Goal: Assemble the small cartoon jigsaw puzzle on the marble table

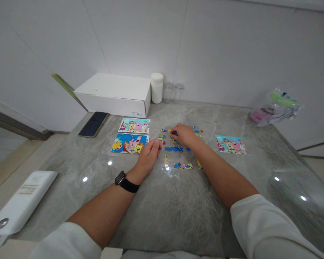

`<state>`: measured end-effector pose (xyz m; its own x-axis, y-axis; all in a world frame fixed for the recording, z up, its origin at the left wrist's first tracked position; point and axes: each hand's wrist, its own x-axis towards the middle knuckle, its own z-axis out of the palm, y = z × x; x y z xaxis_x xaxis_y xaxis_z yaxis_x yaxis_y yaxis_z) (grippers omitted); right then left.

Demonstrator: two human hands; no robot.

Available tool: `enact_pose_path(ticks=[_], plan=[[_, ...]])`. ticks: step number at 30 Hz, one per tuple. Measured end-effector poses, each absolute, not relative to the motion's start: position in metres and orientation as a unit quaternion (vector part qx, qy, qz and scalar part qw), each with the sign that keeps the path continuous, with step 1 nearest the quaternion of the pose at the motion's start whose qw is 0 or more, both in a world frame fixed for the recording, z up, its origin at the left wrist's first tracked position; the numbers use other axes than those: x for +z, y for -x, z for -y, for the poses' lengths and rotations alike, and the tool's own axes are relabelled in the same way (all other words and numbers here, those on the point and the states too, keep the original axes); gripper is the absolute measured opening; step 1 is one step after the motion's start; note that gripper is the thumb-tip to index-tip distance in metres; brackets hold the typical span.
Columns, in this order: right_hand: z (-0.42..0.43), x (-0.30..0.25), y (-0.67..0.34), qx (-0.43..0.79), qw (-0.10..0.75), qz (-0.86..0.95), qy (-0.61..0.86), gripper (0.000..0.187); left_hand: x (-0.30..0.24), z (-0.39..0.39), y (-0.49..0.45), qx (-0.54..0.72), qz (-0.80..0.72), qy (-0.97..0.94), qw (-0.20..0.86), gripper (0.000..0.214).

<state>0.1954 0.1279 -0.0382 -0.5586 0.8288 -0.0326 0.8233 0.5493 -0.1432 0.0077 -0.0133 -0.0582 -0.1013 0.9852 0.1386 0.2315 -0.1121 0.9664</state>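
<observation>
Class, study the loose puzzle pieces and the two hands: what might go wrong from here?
1. The puzzle pieces are small and close together, so the right hand among them might nudge neighbours astray.
2. The left hand overlaps the edge of the lower-left picture card in view, and could shift it if they touch.

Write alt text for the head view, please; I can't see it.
A person's right hand reaches among small cartoon puzzle pieces on a grey table, with the curled left hand just left of them. Cartoon picture cards lie on both sides; behind are a white box, a white bottle and two clear jars.
</observation>
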Motion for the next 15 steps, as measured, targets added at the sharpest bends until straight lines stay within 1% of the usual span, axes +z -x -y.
enact_pose_path(ticks=[4, 7, 10, 15], plan=[[-0.131, -0.043, -0.196, 0.104, 0.033, 0.879, 0.465, 0.019, -0.06, 0.012, -0.008, 0.498, -0.551, -0.551, 0.381, 0.048], [-0.133, -0.047, -0.196, 0.123, 0.043, 0.871, 0.473, 0.02, -0.061, 0.011, -0.009, 0.501, -0.548, -0.547, 0.387, 0.048], [-0.134, -0.05, -0.196, 0.116, 0.05, 0.866, 0.484, 0.022, -0.061, 0.011, -0.009, 0.505, -0.543, -0.547, 0.387, 0.047], [-0.134, -0.052, -0.195, 0.118, 0.044, 0.861, 0.494, 0.019, -0.061, 0.012, -0.009, 0.512, -0.538, -0.548, 0.384, 0.048]])
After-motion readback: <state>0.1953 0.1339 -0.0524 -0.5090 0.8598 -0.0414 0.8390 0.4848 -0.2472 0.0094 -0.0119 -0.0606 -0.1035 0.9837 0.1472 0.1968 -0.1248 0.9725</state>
